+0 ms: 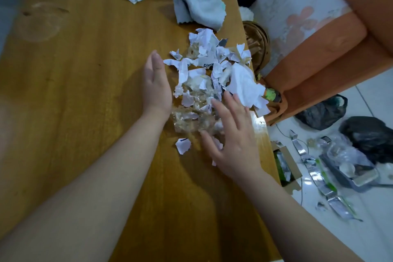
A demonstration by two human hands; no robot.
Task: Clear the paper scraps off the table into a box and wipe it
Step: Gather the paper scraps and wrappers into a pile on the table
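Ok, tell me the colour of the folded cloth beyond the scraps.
Pale grey-blue folded cloth, clearest in the head view.

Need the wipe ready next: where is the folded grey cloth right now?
In the head view, the folded grey cloth lies on the wooden table near its right edge, just beyond the pile of paper scraps.

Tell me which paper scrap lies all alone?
The small torn scrap nearest the person, just left of the right hand; the others are heaped together.

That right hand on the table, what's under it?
Under the right hand lie white paper scraps and crinkled clear plastic; anything beneath the palm is hidden.
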